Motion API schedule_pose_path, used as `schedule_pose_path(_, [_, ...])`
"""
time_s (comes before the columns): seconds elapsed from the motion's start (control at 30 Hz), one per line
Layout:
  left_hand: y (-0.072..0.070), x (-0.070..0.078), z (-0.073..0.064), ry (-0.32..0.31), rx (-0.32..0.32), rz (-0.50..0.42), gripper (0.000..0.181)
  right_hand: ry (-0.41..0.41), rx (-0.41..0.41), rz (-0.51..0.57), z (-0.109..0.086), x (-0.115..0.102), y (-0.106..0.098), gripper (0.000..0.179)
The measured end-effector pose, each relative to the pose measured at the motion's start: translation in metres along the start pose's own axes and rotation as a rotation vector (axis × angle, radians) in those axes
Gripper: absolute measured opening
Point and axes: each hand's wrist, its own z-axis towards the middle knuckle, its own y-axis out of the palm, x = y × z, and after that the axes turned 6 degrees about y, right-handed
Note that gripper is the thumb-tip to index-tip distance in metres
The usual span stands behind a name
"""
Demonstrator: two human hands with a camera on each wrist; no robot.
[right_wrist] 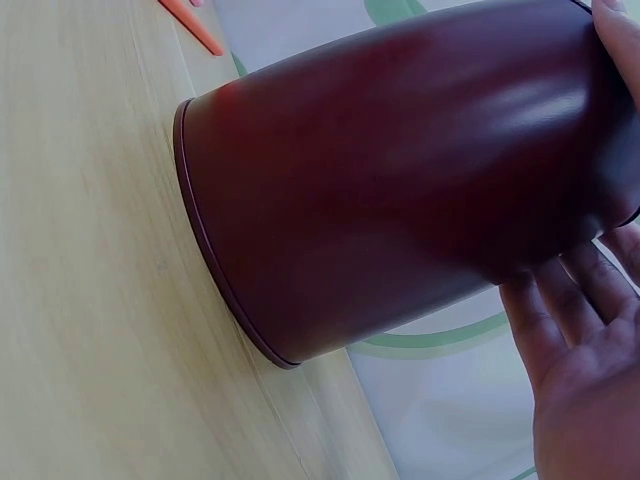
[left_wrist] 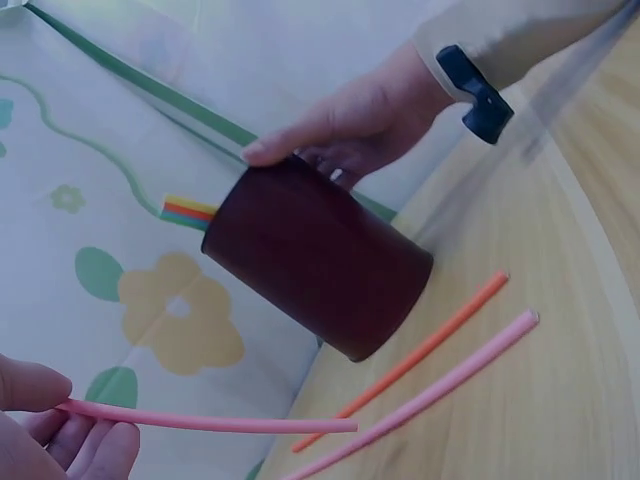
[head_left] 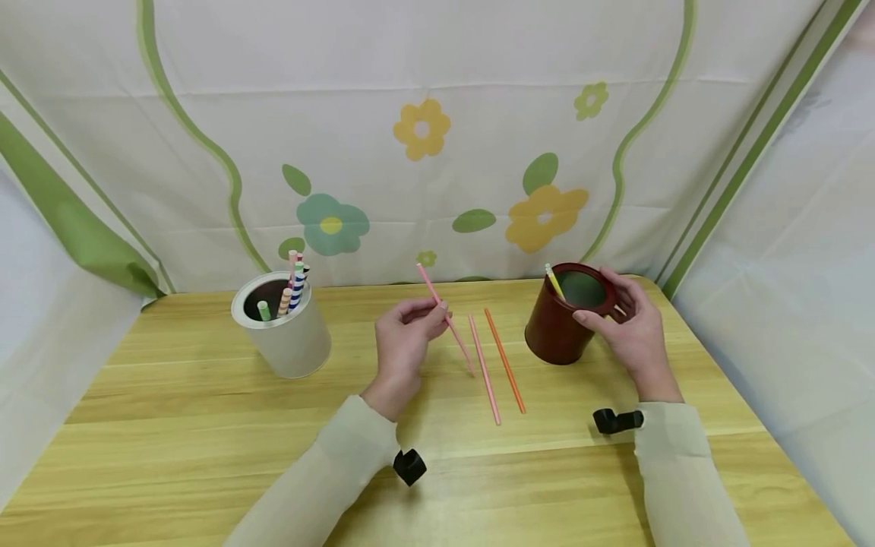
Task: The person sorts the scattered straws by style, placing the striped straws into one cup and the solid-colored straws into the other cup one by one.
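My left hand (head_left: 405, 342) pinches a pink straw (head_left: 447, 323) between thumb and fingers, the straw slanting down to the right over the table. In the left wrist view that straw (left_wrist: 215, 420) points away from the fingertips. My right hand (head_left: 632, 327) grips a dark red cup (head_left: 559, 330) near its rim, thumb at the front and fingers round the far right side. Several straws (left_wrist: 188, 212) in yellow, red and green poke out of this cup. Between the hands, a second pink straw (head_left: 484, 368) and an orange straw (head_left: 504, 361) lie side by side on the table.
A white cup (head_left: 295, 346) stands at the back left, holding several striped straws (head_left: 295, 292) in pink, green, orange and blue. Behind the wooden table (head_left: 171, 456) hangs a flowered curtain (head_left: 424, 61). Black wrist cameras (head_left: 410, 466) sit on both sleeves.
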Motion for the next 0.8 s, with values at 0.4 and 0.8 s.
schedule_pose_path(0.4, [0.012, 0.024, -0.006, 0.079, -0.009, -0.189, 0.021, 0.0, 0.002, 0.005, 0.002, 0.001, 0.0, 0.083])
schedule_pose_path(0.8, [0.046, 0.046, -0.008, 0.103, -0.003, -0.335, 0.02, -0.002, 0.001, 0.014, 0.002, 0.001, 0.001, 0.083])
